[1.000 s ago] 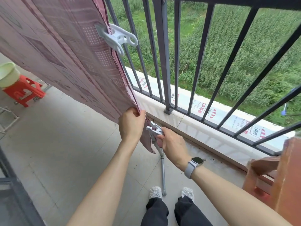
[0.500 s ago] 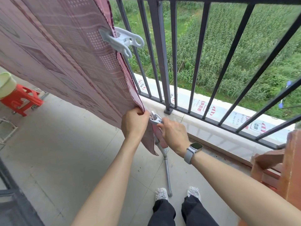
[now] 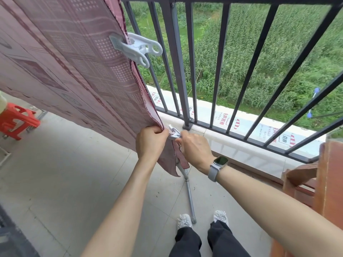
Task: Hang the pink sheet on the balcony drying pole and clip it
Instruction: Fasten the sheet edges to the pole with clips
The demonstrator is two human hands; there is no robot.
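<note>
While the pink sheet (image 3: 78, 67) hangs down across the left and centre of the scene, its right edge runs toward the two hands near the balcony railing (image 3: 219, 71). The left hand (image 3: 151, 143) clenches that edge just above the sheet's bottom corner, fingers curled round the fabric. Just right of it, touching the same hem, the right hand (image 3: 194, 151) pinches a small white clip (image 3: 174, 134), which sits between both grips at the sheet's edge. Higher up, a large white clip (image 3: 136, 48) already bites the same edge. A watch (image 3: 218, 166) is on the right wrist. A grey metal pole (image 3: 190, 197) slants to the floor between the shoes.
</note>
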